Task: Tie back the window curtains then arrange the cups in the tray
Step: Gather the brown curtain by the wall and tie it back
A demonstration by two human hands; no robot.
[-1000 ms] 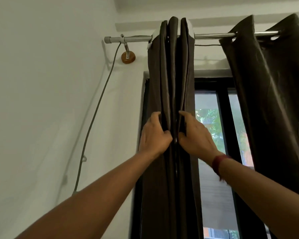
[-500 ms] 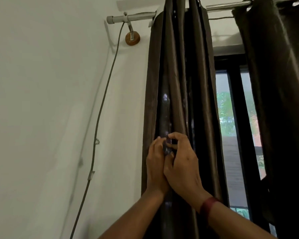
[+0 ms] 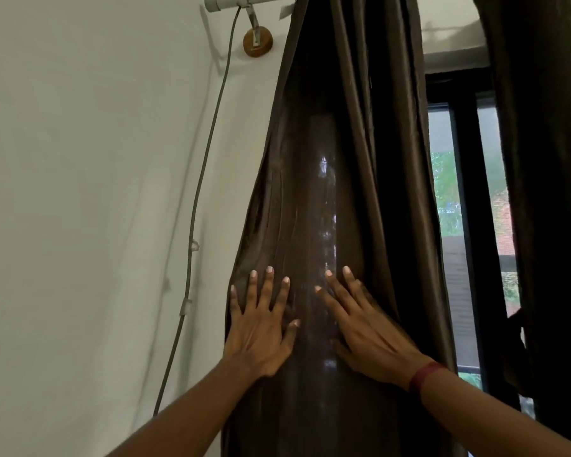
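Observation:
A dark brown curtain point(image 3: 330, 179) hangs gathered from the metal rod point(image 3: 231, 1) at the left side of the window. My left hand point(image 3: 261, 328) lies flat on the fabric with its fingers spread and straight. Beside it, my right hand point(image 3: 366, 328) presses flat on the same curtain, fingers straight, a red band on the wrist. Light shines through a thin stretched strip of fabric between the hands. A second dark curtain point(image 3: 551, 192) hangs at the right edge. No cups or tray are in view.
A grey cable point(image 3: 198, 206) runs down the white wall left of the curtain, clipped in places. A round wooden bracket point(image 3: 257, 43) holds the rod. The dark window frame point(image 3: 468, 225) and glass show between the two curtains.
Both hands have dropped lower on the curtain, let go of the folds they pinched, and now lie spread flat and apart. The fabric has fanned out wider. The view has moved closer.

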